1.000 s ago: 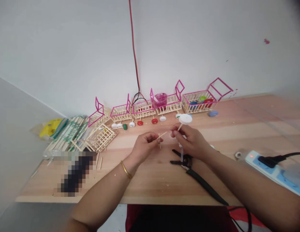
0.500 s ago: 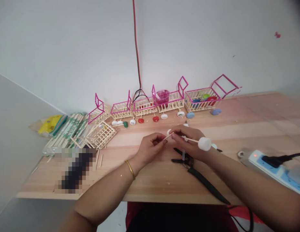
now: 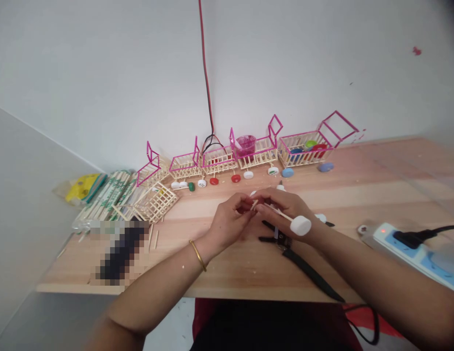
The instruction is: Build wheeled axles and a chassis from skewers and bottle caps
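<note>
Between fingertips and thumb, my left hand [image 3: 232,219] pinches a short thin wooden stick [image 3: 254,205]. My right hand [image 3: 283,209] touches it from the other side, fingers closed. A second thin stick with a round white cap [image 3: 300,225] on its near end runs out from my right hand. Under and beside that hand lie black-handled cutters [image 3: 307,270], their jaws partly hidden. More white caps [image 3: 321,218] show behind my right hand.
A row of stick carts with magenta rims [image 3: 219,161] and bottle-cap wheels stands along the wall. An unpainted stick frame [image 3: 157,202], bundled sticks [image 3: 109,195] and a yellow bag [image 3: 84,187] lie left. A power strip [image 3: 413,251] sits right.
The white cap on its stick has swung slightly left and down, turning its flat face more to view. The short stick between my fingertips is tilted more steeply. Both hands stay close together.
</note>
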`<state>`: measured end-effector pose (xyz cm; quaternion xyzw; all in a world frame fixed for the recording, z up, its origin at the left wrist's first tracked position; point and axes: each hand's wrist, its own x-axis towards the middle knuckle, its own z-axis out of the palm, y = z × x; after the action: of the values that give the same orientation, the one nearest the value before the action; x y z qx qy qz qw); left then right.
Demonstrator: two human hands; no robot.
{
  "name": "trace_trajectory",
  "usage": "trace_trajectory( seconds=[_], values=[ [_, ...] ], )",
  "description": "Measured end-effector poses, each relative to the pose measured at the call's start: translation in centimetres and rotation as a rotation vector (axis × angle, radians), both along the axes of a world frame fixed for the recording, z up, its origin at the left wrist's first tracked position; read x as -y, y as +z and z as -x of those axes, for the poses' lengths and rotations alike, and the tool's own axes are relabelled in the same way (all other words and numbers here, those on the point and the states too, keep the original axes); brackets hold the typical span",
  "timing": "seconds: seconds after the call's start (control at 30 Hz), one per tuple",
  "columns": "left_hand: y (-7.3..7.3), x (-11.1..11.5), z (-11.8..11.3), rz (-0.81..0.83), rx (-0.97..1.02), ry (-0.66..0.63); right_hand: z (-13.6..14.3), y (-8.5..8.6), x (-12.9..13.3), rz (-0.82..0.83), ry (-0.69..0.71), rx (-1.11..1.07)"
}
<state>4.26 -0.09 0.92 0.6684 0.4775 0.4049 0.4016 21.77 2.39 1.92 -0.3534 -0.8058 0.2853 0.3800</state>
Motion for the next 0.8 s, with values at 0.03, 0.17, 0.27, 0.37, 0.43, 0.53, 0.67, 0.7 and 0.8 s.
trace_trajectory(
  seconds=[0.03, 0.17, 0.27, 0.37, 0.43, 0.53, 0.67, 0.7, 0.8],
  values=[
    [-0.2, 0.0, 0.0, -0.04, -0.044, 0.02, 0.0, 0.0, 0.0, -0.007, 0.015, -0.001],
    [-1.6, 0.0, 0.0, -0.129, -0.16, 0.061, 0.0, -0.1, -0.3, 0.021, 0.074, -0.001],
    [-2.3, -0.1, 0.1, -0.153, -0.179, 0.049, -0.1, -0.3, -0.4, 0.028, 0.091, 0.027],
    [-2.6, -0.2, 0.2, -0.13, -0.156, 0.028, -0.1, -0.4, -0.5, 0.009, 0.105, 0.075],
    [-2.6, -0.3, 0.2, -0.097, -0.123, 0.005, -0.2, -0.7, -0.7, -0.021, 0.121, 0.104],
    [-2.7, -0.5, 0.2, -0.07, -0.079, -0.015, -0.2, -1.4, -1.0, -0.061, 0.114, 0.142],
    [-2.9, -0.7, 0.3, -0.079, -0.093, -0.008, -0.2, -1.9, -1.1, -0.041, 0.043, 0.179],
    [-2.9, -0.7, 0.4, -0.087, -0.103, -0.013, -0.2, -1.8, -1.1, -0.03, 0.043, 0.18],
    [-2.7, -0.5, 0.4, -0.123, -0.132, -0.03, -0.1, -1.1, -0.8, -0.007, 0.064, 0.148]
  ],
)
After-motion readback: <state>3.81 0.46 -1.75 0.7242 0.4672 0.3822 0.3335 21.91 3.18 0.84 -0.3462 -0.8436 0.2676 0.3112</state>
